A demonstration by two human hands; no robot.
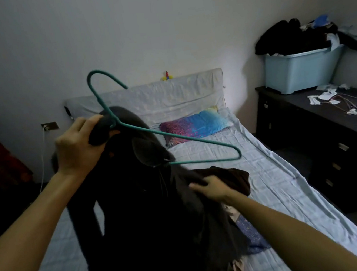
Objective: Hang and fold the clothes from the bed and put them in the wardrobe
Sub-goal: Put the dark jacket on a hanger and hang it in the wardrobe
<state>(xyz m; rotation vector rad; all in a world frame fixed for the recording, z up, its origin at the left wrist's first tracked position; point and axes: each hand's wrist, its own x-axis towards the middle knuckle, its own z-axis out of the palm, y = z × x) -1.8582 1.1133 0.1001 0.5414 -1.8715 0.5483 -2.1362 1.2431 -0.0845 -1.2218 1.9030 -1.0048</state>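
At the far left, a wall socket (49, 126) with a white cable sits low on the wall. The left hand (78, 146) is raised above the bed (266, 170), fingers curled round a bunched dark garment (146, 217) at the neck of a green wire hanger (174, 135). The garment hangs from that grip down to the sheet. The hanger's hook points up. Its long axis runs from the left hand at upper left down to a bare end at lower right. The left half is hidden in the cloth and appears already inside the garment; the right half is exposed. The right hand (212, 187) is lower, just below that bare end, fingers closed on a fold of the garment's right side. It is the nearer hand to the free end. In the inspector's judgement, the coming move is to lift that fold up over the bare end while the left hand steadies the neck. More clothes (251, 234) lie on the bed under the garment, with a colourful pillow (194, 124) beyond. At the right, a dark dresser (327, 122) carries a blue bin (299, 72) heaped with clothing. No wardrobe is in view.
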